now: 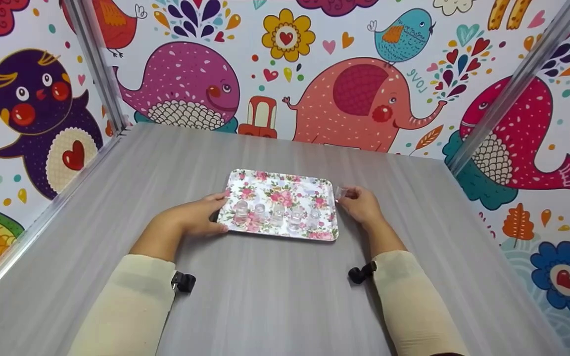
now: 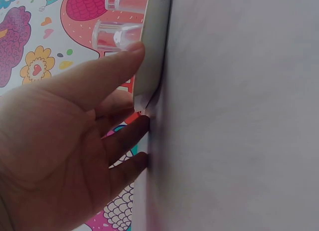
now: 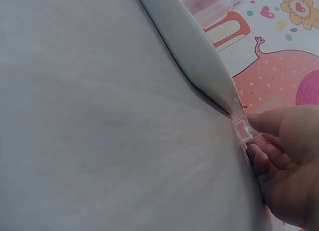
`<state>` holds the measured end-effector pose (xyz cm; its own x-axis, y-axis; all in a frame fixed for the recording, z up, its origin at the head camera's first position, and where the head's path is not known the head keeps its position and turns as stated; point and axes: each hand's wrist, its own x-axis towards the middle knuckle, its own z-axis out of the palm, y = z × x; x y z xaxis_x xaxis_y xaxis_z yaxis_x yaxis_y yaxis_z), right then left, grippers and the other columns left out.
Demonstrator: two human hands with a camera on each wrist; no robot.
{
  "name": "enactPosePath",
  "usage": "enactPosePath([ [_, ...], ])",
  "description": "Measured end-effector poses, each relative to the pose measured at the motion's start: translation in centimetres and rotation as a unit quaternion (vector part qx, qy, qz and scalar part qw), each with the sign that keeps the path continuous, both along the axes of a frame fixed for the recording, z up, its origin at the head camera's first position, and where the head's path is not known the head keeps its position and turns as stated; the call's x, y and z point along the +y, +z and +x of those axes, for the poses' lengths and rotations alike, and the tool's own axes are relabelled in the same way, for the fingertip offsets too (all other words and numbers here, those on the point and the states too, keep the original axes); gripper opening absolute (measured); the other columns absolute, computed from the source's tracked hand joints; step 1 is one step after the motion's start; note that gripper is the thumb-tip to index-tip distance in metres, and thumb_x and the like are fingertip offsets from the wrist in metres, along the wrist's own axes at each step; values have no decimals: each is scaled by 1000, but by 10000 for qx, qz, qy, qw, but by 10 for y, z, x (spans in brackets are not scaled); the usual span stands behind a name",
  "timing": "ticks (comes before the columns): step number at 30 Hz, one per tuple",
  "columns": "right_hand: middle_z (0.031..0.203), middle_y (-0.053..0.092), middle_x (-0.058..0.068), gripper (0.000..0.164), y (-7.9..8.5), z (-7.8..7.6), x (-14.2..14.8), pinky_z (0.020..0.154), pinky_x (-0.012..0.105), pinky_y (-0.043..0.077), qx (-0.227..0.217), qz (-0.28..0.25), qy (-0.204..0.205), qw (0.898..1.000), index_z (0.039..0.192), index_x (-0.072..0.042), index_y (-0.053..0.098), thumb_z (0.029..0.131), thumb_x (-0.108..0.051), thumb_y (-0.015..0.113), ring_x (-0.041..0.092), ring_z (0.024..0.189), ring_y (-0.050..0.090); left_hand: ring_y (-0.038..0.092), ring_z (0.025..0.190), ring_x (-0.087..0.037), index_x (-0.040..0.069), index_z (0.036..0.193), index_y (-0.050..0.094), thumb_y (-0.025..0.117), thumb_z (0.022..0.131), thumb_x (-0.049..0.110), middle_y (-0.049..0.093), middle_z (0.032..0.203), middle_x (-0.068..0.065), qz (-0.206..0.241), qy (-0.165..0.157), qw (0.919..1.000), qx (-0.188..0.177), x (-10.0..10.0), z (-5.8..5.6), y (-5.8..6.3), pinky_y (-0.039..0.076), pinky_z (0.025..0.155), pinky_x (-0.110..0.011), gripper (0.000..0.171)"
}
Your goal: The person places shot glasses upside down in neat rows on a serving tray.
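A floral serving tray [image 1: 285,188] lies flat on the table, with several small clear glasses [image 1: 278,215] in a row along its near half. My left hand [image 1: 198,215] grips the tray's left end; the thumb touches the rim by the near corner, while the lower fingertips rest on the table in the left wrist view. Just off the tray's right edge, my right hand [image 1: 361,203] pinches another small clear glass [image 3: 244,131] between thumb and fingers, low by the tabletop. That glass's far side is partly hidden by the hand.
The grey wood-grain table [image 1: 275,296] extends around the tray on all sides. Behind it stands a wall [image 1: 314,29] printed with cartoon animals, and metal posts [image 1: 99,64] rise at the far corners. A black wrist camera [image 1: 184,282] sits on the left sleeve.
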<state>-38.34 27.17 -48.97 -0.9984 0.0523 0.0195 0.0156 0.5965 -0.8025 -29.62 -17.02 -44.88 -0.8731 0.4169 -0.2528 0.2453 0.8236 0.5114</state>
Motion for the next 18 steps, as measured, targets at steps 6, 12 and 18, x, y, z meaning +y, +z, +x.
enactPosePath([
  [6,122,69,13,40,10,10,-1,77,25,59,-124,-389,-57,9991,136,-7,68,99,-21,74,22,98,67,15,168,-41,4,170,24,72,103,37,12,183,-7,32,26,10000,-33,0,1,0,19,135,-61,89],
  [12,122,69,10,36,28,24,-2,90,34,64,-252,-800,16,9965,135,-11,67,102,-24,73,24,104,69,15,167,-43,4,170,24,72,102,38,12,183,-9,41,7,10000,-2,0,1,1,19,135,-62,90],
  [18,132,71,10,39,44,44,-1,111,45,58,-335,-730,299,9963,138,-16,66,102,-30,74,31,122,68,15,167,-42,6,170,24,72,103,38,12,183,-6,12,46,10000,-6,1,1,0,18,135,-60,89],
])
